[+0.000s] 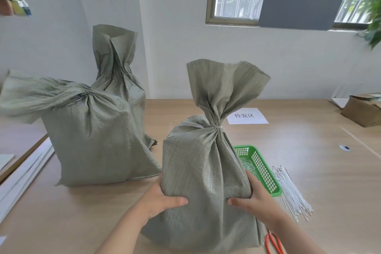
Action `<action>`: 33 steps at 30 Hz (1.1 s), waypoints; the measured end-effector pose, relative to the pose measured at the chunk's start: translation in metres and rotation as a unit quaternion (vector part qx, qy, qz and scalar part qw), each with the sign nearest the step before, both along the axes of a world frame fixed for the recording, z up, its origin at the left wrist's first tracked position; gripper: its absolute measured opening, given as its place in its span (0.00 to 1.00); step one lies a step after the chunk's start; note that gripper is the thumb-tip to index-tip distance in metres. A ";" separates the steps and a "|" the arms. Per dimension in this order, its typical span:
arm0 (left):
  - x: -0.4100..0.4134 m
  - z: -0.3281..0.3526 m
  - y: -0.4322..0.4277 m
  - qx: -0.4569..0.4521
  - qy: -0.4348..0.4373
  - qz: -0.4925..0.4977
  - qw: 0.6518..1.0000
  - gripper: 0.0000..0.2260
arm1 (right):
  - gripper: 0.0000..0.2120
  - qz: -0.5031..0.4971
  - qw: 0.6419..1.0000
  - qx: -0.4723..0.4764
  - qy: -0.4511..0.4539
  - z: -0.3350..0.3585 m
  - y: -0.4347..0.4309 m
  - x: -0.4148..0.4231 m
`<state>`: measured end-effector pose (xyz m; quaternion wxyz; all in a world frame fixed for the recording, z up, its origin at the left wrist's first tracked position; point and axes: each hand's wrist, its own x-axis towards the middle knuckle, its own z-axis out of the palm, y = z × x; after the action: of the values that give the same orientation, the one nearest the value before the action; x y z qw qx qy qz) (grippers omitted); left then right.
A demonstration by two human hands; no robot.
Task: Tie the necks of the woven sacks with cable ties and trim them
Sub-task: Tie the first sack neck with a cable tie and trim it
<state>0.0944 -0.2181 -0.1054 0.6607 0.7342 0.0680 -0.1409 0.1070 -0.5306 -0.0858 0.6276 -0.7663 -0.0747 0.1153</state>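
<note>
Head view: the near sack (pixel 206 171) stands upright at the near edge of the tabletop (pixel 321 161), its neck cinched by a pale cable tie (pixel 219 127); whether the tail is fully trimmed cannot be told. The left hand (pixel 162 200) and right hand (pixel 255 198) clasp its lower flanks, thumbs pressed into the front, fingers (pixel 252 181) wrapped round the side; both hold the sack and nothing else. Risk one: the grip is low and the weave looks slick, so in a lift the sack could slide through or lean over. Risk two: its right flank hides one end of the green basket (pixel 266 173), so a rightward shift would likely shove the basket into the loose ties (pixel 292 194) just beside it and scatter them. Risk three: the orange-handled cutters (pixel 274 241) lie at the near edge by the right forearm; a drag could sweep them off. Two further sacks (pixel 92 140) stand towards the left edge; their ties cannot be seen.
</note>
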 end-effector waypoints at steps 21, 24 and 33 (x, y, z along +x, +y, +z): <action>0.172 0.138 -0.011 0.020 -0.140 -0.018 0.990 0.47 | 0.33 -0.004 0.995 -0.020 -0.102 0.155 -0.009 0.163; 0.212 0.141 -0.015 0.034 -0.143 -0.005 0.989 0.44 | 0.32 0.005 0.993 -0.032 -0.114 0.161 -0.013 0.207; 0.334 0.129 -0.006 0.058 -0.137 0.038 0.988 0.53 | 0.31 0.047 0.993 -0.019 -0.102 0.143 -0.003 0.349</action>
<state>0.4287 -0.2245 0.0233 0.6247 0.7807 0.0134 -0.0096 0.4564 -0.5332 0.0573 0.5961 -0.7814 -0.1721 0.0675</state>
